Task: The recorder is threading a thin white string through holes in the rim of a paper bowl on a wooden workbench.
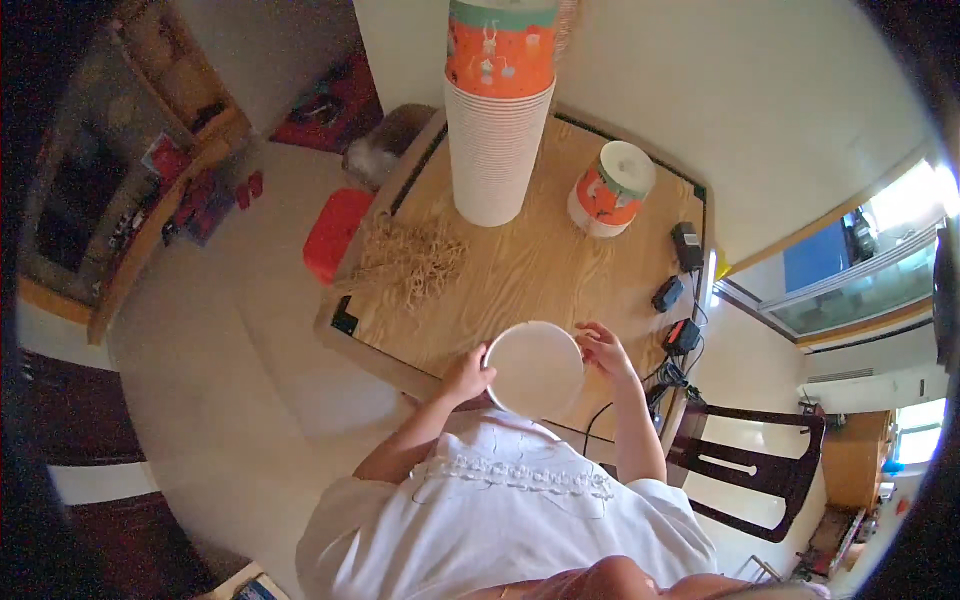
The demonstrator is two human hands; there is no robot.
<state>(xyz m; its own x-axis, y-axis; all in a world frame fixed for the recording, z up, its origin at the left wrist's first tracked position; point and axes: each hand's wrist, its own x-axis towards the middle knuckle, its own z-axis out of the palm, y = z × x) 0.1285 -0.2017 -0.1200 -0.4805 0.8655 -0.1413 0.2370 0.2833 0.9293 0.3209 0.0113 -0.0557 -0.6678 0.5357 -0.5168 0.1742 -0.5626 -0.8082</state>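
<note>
A white paper tub (pixel 538 370), its round mouth facing up, is in front of my body at the near table edge. My left hand (pixel 470 377) grips its left side, thumb over the rim. Close against the right side of the rim is my right hand (pixel 605 352), its fingers bent and drawn together. Whatever is between those fingers is too small to make out. A loose heap of tan twisted cords (pixel 412 262) lies on the table's left part. Beyond it rises a tall stack of nested paper tubs (pixel 497 150), with orange and green print at the top.
A short upside-down stack of printed tubs (pixel 612 190) stands at the back right of the wooden table (pixel 530 270). Black power adapters (pixel 687 247) and cables lie along the right edge. A dark wooden chair (pixel 745 465) is at the right, a red stool (pixel 335 235) at the left.
</note>
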